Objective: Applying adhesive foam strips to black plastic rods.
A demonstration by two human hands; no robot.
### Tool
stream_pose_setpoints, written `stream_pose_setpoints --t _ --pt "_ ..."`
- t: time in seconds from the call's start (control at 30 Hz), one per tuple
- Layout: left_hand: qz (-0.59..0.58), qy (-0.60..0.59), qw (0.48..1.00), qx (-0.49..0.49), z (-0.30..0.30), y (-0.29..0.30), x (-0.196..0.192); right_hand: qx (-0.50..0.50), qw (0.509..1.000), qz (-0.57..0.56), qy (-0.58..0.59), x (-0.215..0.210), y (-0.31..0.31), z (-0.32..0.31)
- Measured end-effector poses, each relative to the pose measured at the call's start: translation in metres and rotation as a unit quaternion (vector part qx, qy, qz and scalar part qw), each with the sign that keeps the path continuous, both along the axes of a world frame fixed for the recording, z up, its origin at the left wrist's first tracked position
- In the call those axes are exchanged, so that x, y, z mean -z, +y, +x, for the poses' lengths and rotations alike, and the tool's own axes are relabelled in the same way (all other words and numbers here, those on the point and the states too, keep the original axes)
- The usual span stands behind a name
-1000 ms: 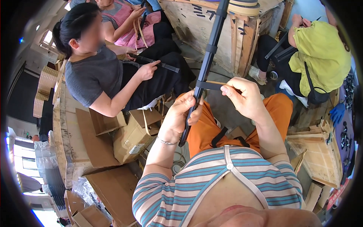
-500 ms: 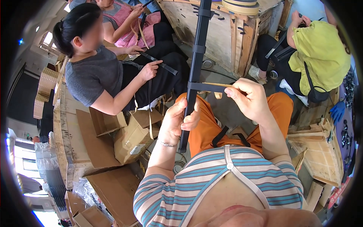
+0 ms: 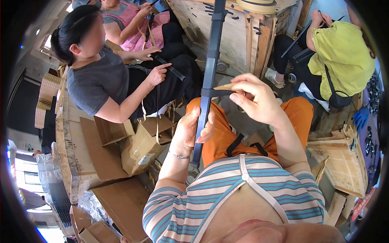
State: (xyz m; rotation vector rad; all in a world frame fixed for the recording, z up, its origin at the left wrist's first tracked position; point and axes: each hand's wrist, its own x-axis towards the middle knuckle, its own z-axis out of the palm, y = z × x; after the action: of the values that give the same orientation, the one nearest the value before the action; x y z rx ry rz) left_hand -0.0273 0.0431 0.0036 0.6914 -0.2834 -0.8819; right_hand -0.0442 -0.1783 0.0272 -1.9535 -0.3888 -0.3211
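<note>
A long black bar point(image 3: 210, 71) stands slanted in front of me, its upper end leaving the top of the picture. My left hand point(image 3: 189, 128) is closed round its lower part, with the thumb and fingers on either side. Dark bands wrap the bar at several heights. From the lowest band, a black adhesive strip point(image 3: 221, 93) runs out to the right. My right hand point(image 3: 257, 101) pinches the free end of this strip between thumb and finger. Tan backing paper point(image 3: 224, 86) lies along the strip, reaching under the bent fingers of that hand.
Left of me, a person in grey point(image 3: 95, 79) holds a short black piece. Another person in yellow-green point(image 3: 342, 62) sits at the right. Tape rolls point(image 3: 259, 7) rest on a wooden crate point(image 3: 257, 44) ahead. Open cardboard boxes point(image 3: 142, 141) stand lower left; a blue glove point(image 3: 360, 120) lies right.
My right hand has moved slightly left, toward the bar, and its fingers have opened out more. The backing strip's dangling curl no longer shows. The left hand keeps its hold.
</note>
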Motion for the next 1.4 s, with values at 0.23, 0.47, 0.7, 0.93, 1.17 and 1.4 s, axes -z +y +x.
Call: stream_pose_setpoints --t 0.23,0.47,0.7,0.93,1.17,1.4 --pt "0.055 -0.049 0.997 -0.035 -0.002 0.000 0.006 -0.008 0.993 0.043 -0.113 -0.002 0.032 0.013" --pt "0.039 -0.043 0.998 -0.003 0.001 0.001 0.006 -0.004 1.000 0.026 -0.005 -0.008 0.035 0.010" --pt "-0.078 0.082 0.988 0.106 -0.010 -0.018 -0.001 -0.036 0.999 0.028 -0.027 0.036 0.046 0.031" --pt "-0.142 0.100 0.968 0.181 0.006 -0.025 0.006 -0.204 0.878 0.383 0.203 0.025 0.025 0.027" --pt "-0.143 0.124 0.966 0.174 0.010 -0.030 0.010 -0.212 0.923 0.295 0.129 0.009 0.013 0.020" --pt "-0.213 0.145 0.941 0.220 0.008 -0.037 0.020 -0.293 0.840 0.397 0.225 0.019 0.003 0.023"
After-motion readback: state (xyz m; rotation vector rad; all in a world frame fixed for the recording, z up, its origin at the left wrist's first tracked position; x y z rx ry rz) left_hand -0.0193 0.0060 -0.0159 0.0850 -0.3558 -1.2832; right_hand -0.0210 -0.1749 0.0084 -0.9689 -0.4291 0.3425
